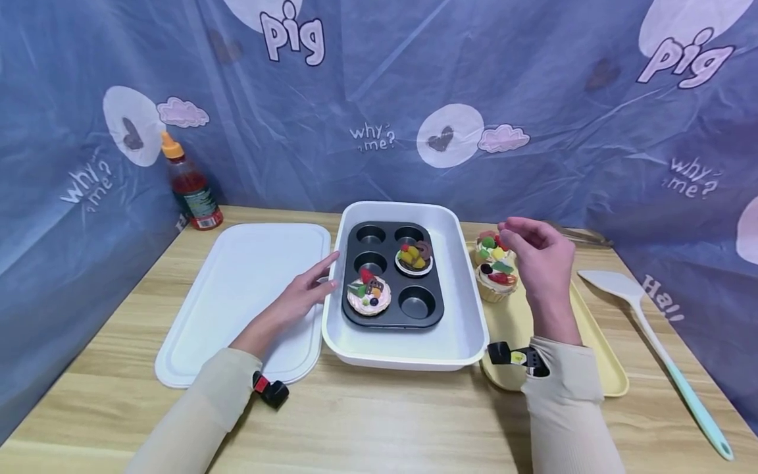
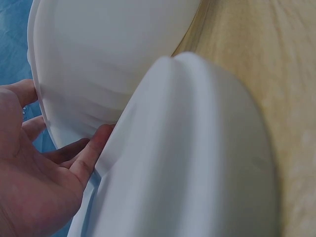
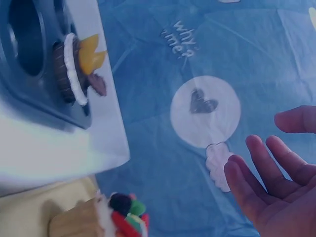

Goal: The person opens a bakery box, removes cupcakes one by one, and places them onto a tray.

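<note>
Wood-grain worktop [image 1: 391, 421], blue printed sheeting [image 1: 379, 174]

Sauce bottle [image 1: 198, 197], spatula [image 1: 693, 403]: flanking.
White tub [image 1: 408, 345]: is holding muffin tin [image 1: 391, 240], two cupcakes [image 1: 369, 301].
Yellow tray [image 1: 516, 322]: is carrying two further cupcakes [image 1: 496, 282]; right arm [image 1: 568, 395] is partly covering it.
Left hand [image 1: 299, 296]: fingers extended, touching tub.
Right hand [image 1: 541, 260]: empty, fingers loosely bent, hanging beside further cupcakes.

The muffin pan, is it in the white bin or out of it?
In: the muffin pan lies inside the walls of the white bin.

The left hand [image 2: 39, 175] touches a white container [image 2: 113, 39] just ahead; close beside it is a ridged white edge [image 2: 197, 148], wooden tabletop [image 2: 266, 49] farther off, blue cloth [image 2: 12, 39] behind.
</note>
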`<act>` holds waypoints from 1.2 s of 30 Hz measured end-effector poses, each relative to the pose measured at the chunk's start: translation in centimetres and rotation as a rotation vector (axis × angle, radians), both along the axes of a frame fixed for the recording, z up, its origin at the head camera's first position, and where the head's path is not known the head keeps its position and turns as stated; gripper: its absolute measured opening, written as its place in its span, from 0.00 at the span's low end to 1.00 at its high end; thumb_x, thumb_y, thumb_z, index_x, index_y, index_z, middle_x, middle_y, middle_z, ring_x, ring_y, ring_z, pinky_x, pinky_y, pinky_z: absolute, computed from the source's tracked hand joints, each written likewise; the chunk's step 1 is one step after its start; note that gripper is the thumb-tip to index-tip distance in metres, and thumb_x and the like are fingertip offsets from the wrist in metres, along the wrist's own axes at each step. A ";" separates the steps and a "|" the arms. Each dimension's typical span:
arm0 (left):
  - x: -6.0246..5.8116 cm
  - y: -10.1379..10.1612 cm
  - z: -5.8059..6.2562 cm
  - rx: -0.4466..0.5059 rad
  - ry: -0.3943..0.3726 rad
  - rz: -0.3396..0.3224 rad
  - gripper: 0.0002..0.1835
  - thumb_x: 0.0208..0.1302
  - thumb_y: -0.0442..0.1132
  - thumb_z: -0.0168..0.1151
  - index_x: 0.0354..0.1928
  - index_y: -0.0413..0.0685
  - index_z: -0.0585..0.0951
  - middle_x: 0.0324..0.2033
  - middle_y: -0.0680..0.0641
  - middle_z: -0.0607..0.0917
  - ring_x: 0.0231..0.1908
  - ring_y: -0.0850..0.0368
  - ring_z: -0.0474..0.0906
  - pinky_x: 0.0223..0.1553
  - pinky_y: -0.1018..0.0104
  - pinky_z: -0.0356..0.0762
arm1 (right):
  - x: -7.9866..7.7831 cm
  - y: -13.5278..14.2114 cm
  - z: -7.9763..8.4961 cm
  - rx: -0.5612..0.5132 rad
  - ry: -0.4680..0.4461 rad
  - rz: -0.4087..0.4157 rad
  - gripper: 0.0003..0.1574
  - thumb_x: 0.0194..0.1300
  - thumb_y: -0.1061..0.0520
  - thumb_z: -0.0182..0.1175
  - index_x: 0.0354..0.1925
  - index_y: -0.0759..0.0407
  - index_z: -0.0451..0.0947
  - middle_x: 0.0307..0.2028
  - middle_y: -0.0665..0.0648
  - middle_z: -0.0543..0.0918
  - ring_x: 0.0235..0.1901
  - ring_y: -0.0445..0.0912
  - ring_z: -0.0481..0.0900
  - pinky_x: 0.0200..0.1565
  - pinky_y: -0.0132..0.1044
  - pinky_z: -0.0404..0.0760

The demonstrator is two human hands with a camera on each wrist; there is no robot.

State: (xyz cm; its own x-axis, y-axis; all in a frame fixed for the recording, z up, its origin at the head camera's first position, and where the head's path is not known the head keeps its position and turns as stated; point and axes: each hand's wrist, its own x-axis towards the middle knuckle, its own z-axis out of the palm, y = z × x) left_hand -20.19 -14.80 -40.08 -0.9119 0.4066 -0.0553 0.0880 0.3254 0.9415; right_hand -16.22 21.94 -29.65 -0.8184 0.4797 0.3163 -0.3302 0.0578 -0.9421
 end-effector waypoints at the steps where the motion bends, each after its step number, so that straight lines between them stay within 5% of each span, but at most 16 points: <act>1: 0.0 0.0 0.1 0.001 0.000 0.001 0.34 0.78 0.47 0.51 0.80 0.65 0.54 0.76 0.32 0.57 0.70 0.34 0.66 0.67 0.42 0.71 | 0.0 -0.1 0.2 -0.008 0.014 0.010 0.09 0.58 0.73 0.68 0.37 0.65 0.86 0.27 0.45 0.89 0.30 0.36 0.87 0.35 0.22 0.83; 12: -0.2 -0.3 0.1 -0.002 -0.012 0.009 0.34 0.78 0.46 0.51 0.80 0.67 0.53 0.77 0.34 0.56 0.72 0.35 0.64 0.68 0.42 0.70 | -0.9 -2.8 0.4 -0.047 0.027 0.122 0.09 0.60 0.74 0.66 0.37 0.64 0.86 0.27 0.47 0.89 0.29 0.37 0.88 0.36 0.26 0.85; 17: 0.0 -0.2 0.3 -0.005 -0.011 0.006 0.33 0.78 0.46 0.51 0.80 0.67 0.53 0.77 0.34 0.56 0.72 0.35 0.64 0.68 0.42 0.70 | -1.9 -3.9 -0.1 -0.030 0.012 0.112 0.09 0.60 0.74 0.65 0.36 0.64 0.85 0.26 0.45 0.88 0.30 0.36 0.87 0.36 0.25 0.85; 26: -0.1 0.0 0.3 0.000 -0.017 0.006 0.34 0.78 0.48 0.53 0.80 0.67 0.54 0.76 0.34 0.60 0.69 0.36 0.68 0.65 0.45 0.74 | -3.2 -5.6 -1.8 0.236 -0.185 0.103 0.16 0.65 0.63 0.67 0.50 0.71 0.82 0.30 0.35 0.83 0.32 0.31 0.83 0.40 0.21 0.82; 31: -0.4 0.1 0.3 -0.007 -0.015 0.003 0.34 0.77 0.49 0.53 0.80 0.68 0.55 0.75 0.35 0.60 0.68 0.38 0.70 0.64 0.46 0.76 | -3.3 -6.0 -2.0 0.360 -0.318 0.118 0.20 0.67 0.54 0.67 0.54 0.62 0.83 0.44 0.51 0.85 0.40 0.36 0.80 0.44 0.23 0.78; 36: -0.5 -0.1 0.2 -0.015 -0.023 0.012 0.33 0.78 0.47 0.53 0.80 0.68 0.55 0.75 0.35 0.61 0.67 0.38 0.71 0.63 0.47 0.76 | -3.9 -6.6 -2.5 0.368 -0.388 0.168 0.23 0.68 0.51 0.66 0.58 0.59 0.81 0.53 0.59 0.82 0.51 0.46 0.79 0.54 0.34 0.78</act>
State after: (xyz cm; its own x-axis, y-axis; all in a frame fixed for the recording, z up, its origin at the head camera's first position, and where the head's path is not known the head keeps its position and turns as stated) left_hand -20.68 -14.89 -39.91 -0.9152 0.3946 -0.0825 0.0622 0.3405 0.9382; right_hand -20.16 15.39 -32.15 -0.9639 0.2473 0.0988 0.0035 0.3826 -0.9239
